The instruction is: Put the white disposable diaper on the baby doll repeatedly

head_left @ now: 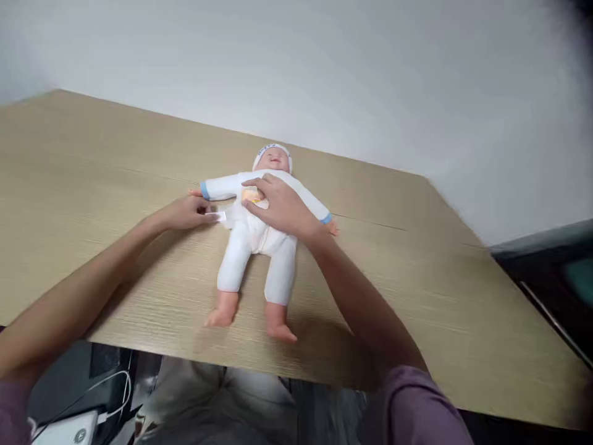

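Observation:
A baby doll (pixel 252 247) in a white suit with blue cuffs and a white cap lies on its back on the wooden table (pixel 92 173), feet toward me. My left hand (pixel 188 212) is closed, pinching a small white tab (pixel 217 216) at the doll's side. My right hand (pixel 280 207) lies on the doll's chest with fingers pressed down, covering an orange patch (pixel 251 196) on the front of the suit.
A plain wall (pixel 324 74) rises behind the table. A dark surface (pixel 551 272) stands at the right. Below the front edge are my lap (pixel 217 402), a white cable (pixel 113 395) and a white device (pixel 69 429).

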A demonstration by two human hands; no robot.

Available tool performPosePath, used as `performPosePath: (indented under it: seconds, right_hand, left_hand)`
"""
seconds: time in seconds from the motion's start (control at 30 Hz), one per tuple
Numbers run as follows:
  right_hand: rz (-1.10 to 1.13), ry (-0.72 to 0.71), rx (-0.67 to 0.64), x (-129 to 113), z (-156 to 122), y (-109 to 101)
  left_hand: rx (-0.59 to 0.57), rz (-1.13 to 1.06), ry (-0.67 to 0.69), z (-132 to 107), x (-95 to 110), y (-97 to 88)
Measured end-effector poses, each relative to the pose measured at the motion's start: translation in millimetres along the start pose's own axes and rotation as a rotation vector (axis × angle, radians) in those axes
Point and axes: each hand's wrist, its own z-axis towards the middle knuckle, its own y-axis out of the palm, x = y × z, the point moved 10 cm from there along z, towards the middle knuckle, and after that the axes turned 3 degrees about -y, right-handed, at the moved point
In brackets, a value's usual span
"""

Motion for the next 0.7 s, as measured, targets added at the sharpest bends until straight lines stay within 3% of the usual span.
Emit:
performPosePath:
  seconds: [0.1,0.2,0.37,0.43,0.57,0.63,0.7]
  right_hand:
    - [0.006,0.026,0.005,5.7,1.5,4.4]
    - [0.018,0.044,-0.004,10.1,1.8,9.0]
    - [0.068,0.075,0.022,17.0,3.6,14.2]
    - [0.105,0.100,0.053,21.6,5.2,14.0]
    - [0.185,0.202,0.052,33.7,5.6,14.9]
    - [0.221,0.220,0.043,34.7,4.6,13.8]
    - [0.245,0.217,0.050,33.7,3.3,10.5]
  left_hand:
    - [0.053,-0.242,-0.036,3.6,-2.3,-16.2]
    - [0.080,-0.469,-0.026,13.3,15.0,-20.3]
    - [-0.009,-0.625,0.054,38.6,76.1,10.0]
    - [-0.008,-0.641,0.082,45.9,90.0,20.3]
    - [0.153,-0.710,0.112,51.1,79.8,17.3]
    - [0.256,-0.650,0.167,48.9,70.2,10.4]
    - [0.274,-0.566,0.226,47.8,65.2,10.6]
